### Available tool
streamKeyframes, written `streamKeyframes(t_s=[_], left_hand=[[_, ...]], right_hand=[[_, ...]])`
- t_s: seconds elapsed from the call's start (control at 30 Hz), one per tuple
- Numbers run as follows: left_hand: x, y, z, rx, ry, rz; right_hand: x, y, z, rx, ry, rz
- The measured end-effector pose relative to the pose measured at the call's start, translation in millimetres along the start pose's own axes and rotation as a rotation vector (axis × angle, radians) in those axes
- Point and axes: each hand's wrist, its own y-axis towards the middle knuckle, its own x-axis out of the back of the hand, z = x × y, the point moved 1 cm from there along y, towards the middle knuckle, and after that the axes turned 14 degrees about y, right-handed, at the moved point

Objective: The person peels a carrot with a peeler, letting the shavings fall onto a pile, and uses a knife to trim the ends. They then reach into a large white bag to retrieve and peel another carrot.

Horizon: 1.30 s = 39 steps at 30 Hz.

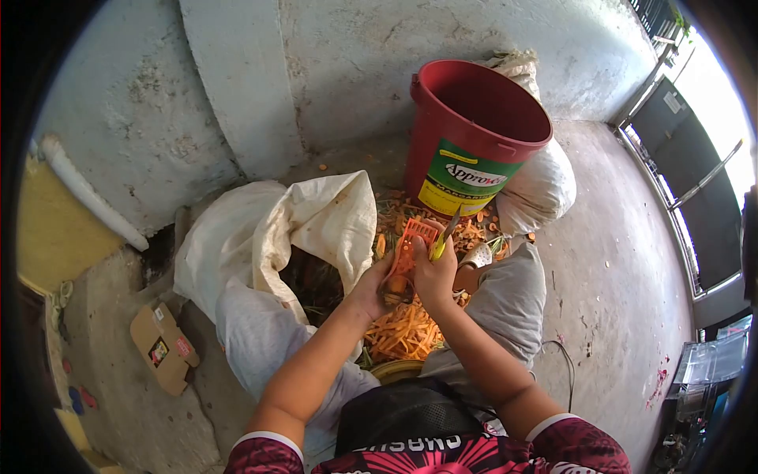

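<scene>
In front of me, an orange plastic slotted tool, like a hand grater, sits between both hands. My left hand is closed around its lower end, where a brownish lump shows that I cannot make out clearly. My right hand is closed on a knife with a yellow handle, its blade pointing up and away. Fingers of that hand also touch the orange tool. Below the hands, orange carrot shreds are heaped between my legs, with a yellowish container rim partly showing.
An open white sack with dark greenery inside stands at left. A red bucket with a label stands ahead, before a full white sack. Carrot scraps lie around the bucket's base. Flattened cardboard lies left; a wall rises behind.
</scene>
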Motion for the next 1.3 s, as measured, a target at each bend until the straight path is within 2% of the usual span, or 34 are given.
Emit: streamKeyframes(t_s=[0.1,0.2,0.33,0.43,0.5,0.57,0.63,0.67,0.77,0.8,0.9,0.97,1.0,1.07,1.17,1.2,1.3], left_hand=[[1,-1,1,0.000,-0.014,-0.008],[-10,-10,-2,-0.008,0.064,0.006],[-3,-1,-4,-0.016,0.148,0.075],[-2,-1,-1,-0.052,0.195,0.044],[-3,-5,5,0.011,0.275,0.128],[-5,-9,10,0.050,0.328,0.175],[-13,-12,8,0.055,0.341,0.181],[-15,-16,3,0.023,0.428,0.071],[-10,-11,-1,0.033,0.345,-0.096],[-6,-8,-1,0.037,0.308,-0.142],[20,10,3,0.065,0.142,-0.041],[17,15,4,-0.020,0.294,-0.218],[16,16,4,-0.065,0.371,-0.307],[17,13,1,-0.083,0.423,-0.306],[20,11,-3,-0.116,0.483,-0.306],[20,10,-4,-0.126,0.498,-0.307],[14,2,-12,-0.083,0.484,-0.378]], right_hand=[[0,-3,-2,0.024,-0.126,-0.008],[1,-2,4,0.144,-0.181,-0.013],[6,9,-1,0.073,-0.259,-0.049],[8,30,9,0.027,-0.233,-0.227],[32,65,-24,0.259,-0.267,-0.347],[46,85,-18,0.285,-0.362,-0.460],[60,97,-15,0.247,-0.233,-0.461],[64,98,-15,0.224,-0.173,-0.458],[61,82,-18,0.250,-0.116,-0.368],[56,73,-16,0.191,-0.092,-0.336],[38,42,-12,0.061,-0.017,-0.239],[29,27,-19,0.044,0.032,-0.172],[26,21,-21,0.047,-0.039,-0.148],[22,13,-26,0.056,-0.182,-0.100],[28,16,-38,0.020,-0.229,-0.133],[30,18,-31,0.089,-0.285,-0.129],[33,21,-11,-0.055,-0.222,-0.156]])
